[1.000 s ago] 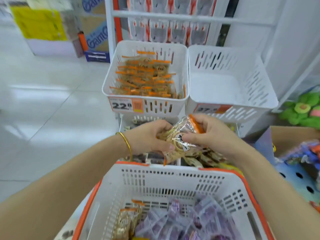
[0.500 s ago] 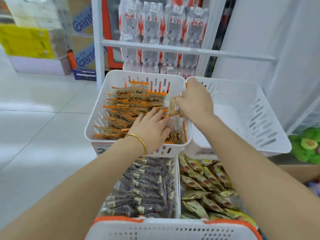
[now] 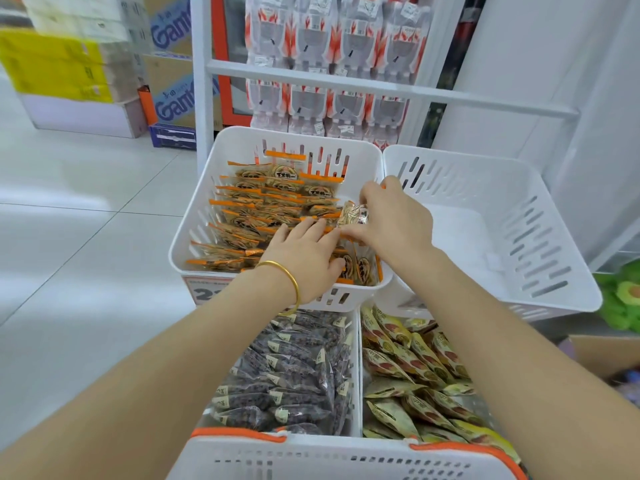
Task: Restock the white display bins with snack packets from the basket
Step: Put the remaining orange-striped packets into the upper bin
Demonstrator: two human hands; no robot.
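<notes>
Small clear crinkly snack packet with an orange seal [image 3: 353, 216] is pinched in the right hand [image 3: 394, 220], held just above the stock near the right wall of the upper-left white slotted plastic bin [image 3: 194, 220], about midway between its front and back edges. Left hand [image 3: 304, 258] lies flat, fingers straight, on the rows of matching orange-topped packets [image 3: 273, 199] towards the bin's front-right corner; looks like it's holding the row back to open a slot. So the hands are close together, one clamped on the packet, the other spread and pressing. Step in hand: placing this packet, not yet released. Next move likely calls for sliding it upright into the gap by the right wall, letting go, then reaching back for more to the white basket with the orange rim [image 3: 311, 455] at the near edge of view. The neighbouring white bin on the right [image 3: 571, 271] holds nothing visible, probably the next one to fill.
</notes>
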